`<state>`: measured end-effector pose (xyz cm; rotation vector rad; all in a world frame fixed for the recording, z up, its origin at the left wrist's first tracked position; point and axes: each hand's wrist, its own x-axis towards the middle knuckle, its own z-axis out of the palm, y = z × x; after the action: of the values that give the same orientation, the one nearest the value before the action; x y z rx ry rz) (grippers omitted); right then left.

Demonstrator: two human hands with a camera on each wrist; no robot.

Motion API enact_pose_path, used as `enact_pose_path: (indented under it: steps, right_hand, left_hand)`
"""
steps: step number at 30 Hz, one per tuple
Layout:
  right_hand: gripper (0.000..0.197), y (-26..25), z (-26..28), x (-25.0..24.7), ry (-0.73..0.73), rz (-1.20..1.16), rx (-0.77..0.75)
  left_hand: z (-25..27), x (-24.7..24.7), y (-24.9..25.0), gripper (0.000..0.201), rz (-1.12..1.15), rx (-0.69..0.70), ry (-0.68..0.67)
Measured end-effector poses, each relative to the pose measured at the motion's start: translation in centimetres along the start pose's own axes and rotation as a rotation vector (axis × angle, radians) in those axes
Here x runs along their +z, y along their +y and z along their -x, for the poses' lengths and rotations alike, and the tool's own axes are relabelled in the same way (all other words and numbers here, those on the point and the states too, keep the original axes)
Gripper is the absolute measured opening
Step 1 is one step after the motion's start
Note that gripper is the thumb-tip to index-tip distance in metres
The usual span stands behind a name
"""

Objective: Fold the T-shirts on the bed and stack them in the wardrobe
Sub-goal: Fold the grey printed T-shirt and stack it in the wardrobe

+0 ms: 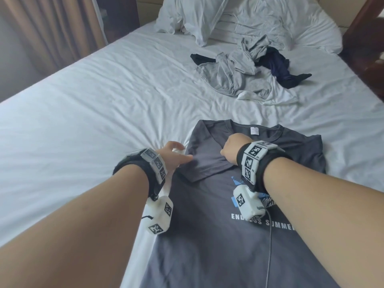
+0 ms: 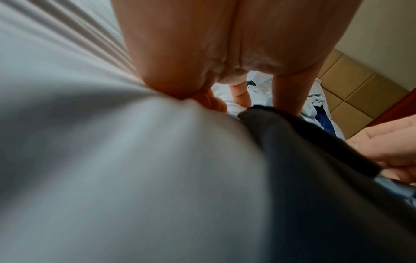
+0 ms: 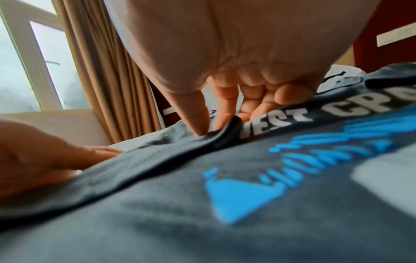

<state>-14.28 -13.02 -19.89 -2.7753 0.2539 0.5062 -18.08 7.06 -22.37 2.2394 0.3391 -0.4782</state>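
Observation:
A dark grey T-shirt (image 1: 207, 235) printed "ENDLESS SUMMER" lies face up on the white bed (image 1: 83, 121), collar away from me. Its left sleeve (image 1: 205, 165) is folded in over the chest. My right hand (image 1: 225, 151) pinches that sleeve's fabric between thumb and forefinger, plainly seen in the right wrist view (image 3: 209, 128). My left hand (image 1: 176, 154) rests with spread fingers at the shirt's left edge, thumb on the folded sleeve. In the left wrist view the left hand (image 2: 243, 99) presses the sheet beside the T-shirt (image 2: 315, 178).
Farther up the bed lies a loose heap: a light grey garment (image 1: 234, 75), a navy one (image 1: 278, 67) and a black one (image 1: 201, 58). Rumpled pillows (image 1: 228, 15) sit at the head. Curtains (image 1: 52, 28) hang at the left; dark wooden furniture (image 1: 365, 48) stands at the right.

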Motion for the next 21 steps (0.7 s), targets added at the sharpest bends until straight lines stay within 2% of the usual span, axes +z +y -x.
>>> enact_pose_path:
  steps: [2,3,4,5,7,8,10,12,14,17,19,21]
  right_hand:
    - [0.032,-0.5,0.2,-0.1,-0.020,-0.120,0.033]
    - [0.034,-0.9,0.3,-0.5,-0.028,-0.092,0.035]
    - [0.036,-1.0,0.6,-0.4,-0.003,0.099,-0.048]
    - [0.037,-1.2,0.9,-0.6,0.025,0.192,-0.094]
    - [0.034,-1.5,0.9,-1.5,0.055,-0.008,-0.070]
    - [0.031,-1.1,0.6,-1.8,0.113,-0.098,-0.058]
    - [0.031,-0.6,-0.3,-1.7,0.184,-0.053,-0.103]
    - [0.031,0.0,-0.4,-1.4,0.177,-0.012,-0.100]
    - [0.034,0.0,0.0,-0.9,0.235,0.054,-0.117]
    - [0.038,-0.9,0.6,0.0,0.319,0.235,-0.243]
    - [0.037,-2.0,1.1,0.5,0.292,0.285,-0.333]
    - [0.036,-3.2,1.0,0.4,0.232,0.247,-0.329]
  left_hand:
    - [-0.1,-0.1,-0.1,0.048,0.014,0.000,-0.006]
    - [-0.2,-0.2,-0.1,0.047,0.025,0.000,-0.020]
    - [-0.4,-0.3,-0.3,0.046,0.036,-0.001,-0.036]
    - [-0.5,-0.4,-0.4,0.045,0.052,-0.004,-0.053]
    - [-0.8,-0.5,-0.5,0.046,0.090,-0.031,-0.085]
    - [-1.0,-0.6,-0.6,0.046,0.098,-0.041,-0.093]
    - [-1.3,-0.5,-0.7,0.046,0.109,-0.046,-0.093]
    - [-1.6,-0.3,-0.9,0.047,0.126,-0.050,-0.093]
    - [-1.9,-0.1,-1.1,0.046,0.132,-0.044,-0.080]
    - [-2.0,-0.1,-1.0,0.043,0.122,-0.041,-0.053]
    - [-2.0,-0.2,-1.0,0.041,0.107,-0.041,-0.050]
    - [-1.9,-0.1,-1.1,0.040,0.084,-0.037,-0.047]
